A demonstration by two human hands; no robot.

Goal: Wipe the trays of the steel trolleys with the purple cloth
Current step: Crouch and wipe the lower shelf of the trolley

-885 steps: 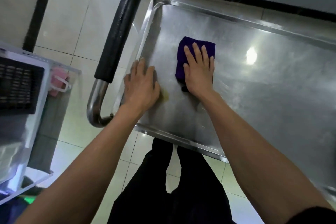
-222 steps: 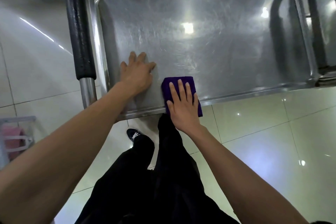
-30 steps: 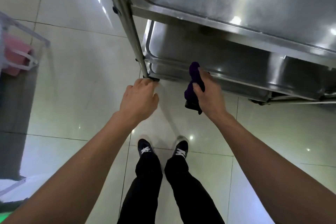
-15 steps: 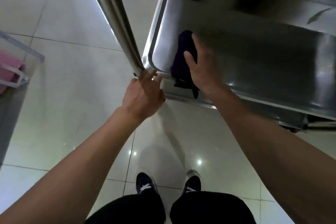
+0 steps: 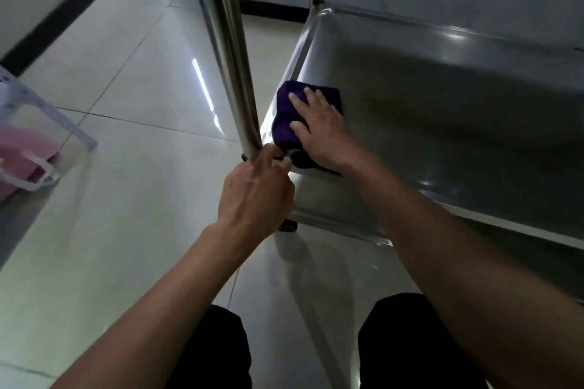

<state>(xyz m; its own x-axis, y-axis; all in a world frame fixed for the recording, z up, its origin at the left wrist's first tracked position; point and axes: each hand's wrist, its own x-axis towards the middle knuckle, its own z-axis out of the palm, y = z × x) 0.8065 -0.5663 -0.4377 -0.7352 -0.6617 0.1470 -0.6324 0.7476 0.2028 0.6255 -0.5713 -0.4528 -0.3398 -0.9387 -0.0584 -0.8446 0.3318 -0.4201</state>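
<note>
cloth (image 5: 286, 112): purple, folded, flat on lower tray, near-left corner, just beside post
tray (image 5: 442, 98): lower shelf of steel trolley, dim under upper shelf, faint yellowish smear right of cloth, rim raised all round
right hand (image 5: 319, 128): palm down on cloth, fingers straight and spread, pressing, not clutching
left hand (image 5: 256, 193): at base of post, fingers curled toward corner joint, looks like bracing; full grip hard to tell, fingertips partly hidden
post (image 5: 227, 47): upright steel leg, left of tray corner
step: probably start of lower-tray wipe, from corner
how to do well: keep palm flat, even pressure, cloth fully under hand so no bare skin drags on steel
stroke: long overlapping passes left to right, then back, working toward far rim
corners: push cloth edge into rim fold, dirt likely collects there
smear: likely needs a firmer repeat pass
bracing: hold trolley steady with left hand, wheels may roll under push
risk: low upper shelf overhead, limited reach to far side; probably shift stance rather than stretch
progress: lower tray mostly undone by look
</note>
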